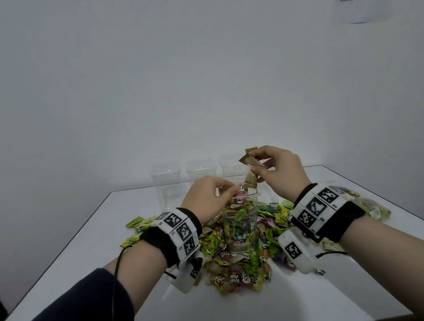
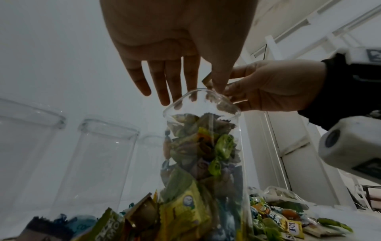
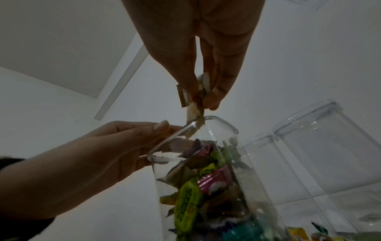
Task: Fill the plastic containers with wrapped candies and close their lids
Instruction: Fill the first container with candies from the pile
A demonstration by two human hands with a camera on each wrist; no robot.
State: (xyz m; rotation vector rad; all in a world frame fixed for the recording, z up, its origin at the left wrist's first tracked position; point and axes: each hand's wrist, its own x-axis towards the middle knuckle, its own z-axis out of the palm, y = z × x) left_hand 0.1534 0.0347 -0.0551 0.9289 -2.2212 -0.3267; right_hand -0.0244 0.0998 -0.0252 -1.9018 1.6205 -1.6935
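Several brown-wrapped candies (image 1: 252, 165) pinched in right hand (image 1: 280, 171) above mouth of clear container (image 1: 241, 225); one dangles at rim. Step judged: topping off nearly full container, set amid loose candy pile (image 1: 233, 270) on white table (image 1: 87, 278). Left hand (image 1: 207, 196) held at rim, fingers loosely extended; contents, if any, cannot be told. Next: candies released inside, lid needed; none visible. Three empty containers (image 1: 168, 188) left behind.

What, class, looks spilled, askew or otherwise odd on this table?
Nothing looks damaged. The loose heap of wrapped candies spread over the white table is the supply, not a spill. The clear plastic container stands upright in it, nearly full. The right hand pinches brown-wrapped candies above its mouth.
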